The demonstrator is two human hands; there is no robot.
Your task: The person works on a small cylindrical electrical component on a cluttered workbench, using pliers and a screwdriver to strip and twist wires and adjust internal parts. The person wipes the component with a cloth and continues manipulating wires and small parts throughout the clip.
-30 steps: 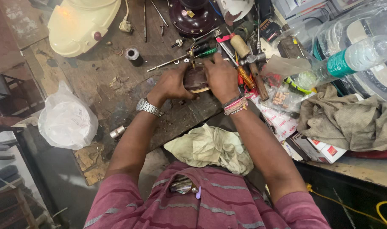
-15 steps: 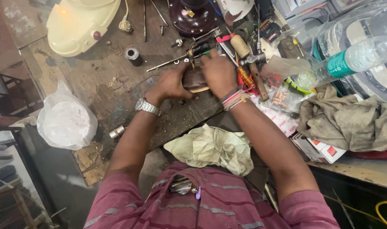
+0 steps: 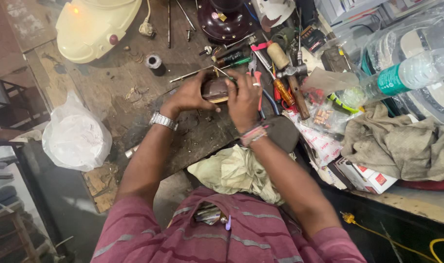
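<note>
Since the earlier frame the hands had barely shifted, staying together over the counter (image 3: pixel 134 92). The small dark brown part (image 3: pixel 215 89) sat between them, clamped by the left hand (image 3: pixel 190 95) and right hand (image 3: pixel 243 97). Screwdrivers (image 3: pixel 234 58) and a hammer (image 3: pixel 295 80) lay just beyond, a white bag (image 3: pixel 75 136) well to the left.

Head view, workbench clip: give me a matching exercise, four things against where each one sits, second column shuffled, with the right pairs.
Things:
1. small dark brown part
2. white plastic bag
3. clear water bottle
4. cream appliance housing

Places:
A. far right, lying on its side
B. top left corner, orange light glowing
C. between the left hand and right hand
D. left edge of the workbench, near the left elbow

Pairs: 1-C, 2-D, 3-A, 4-B
</note>
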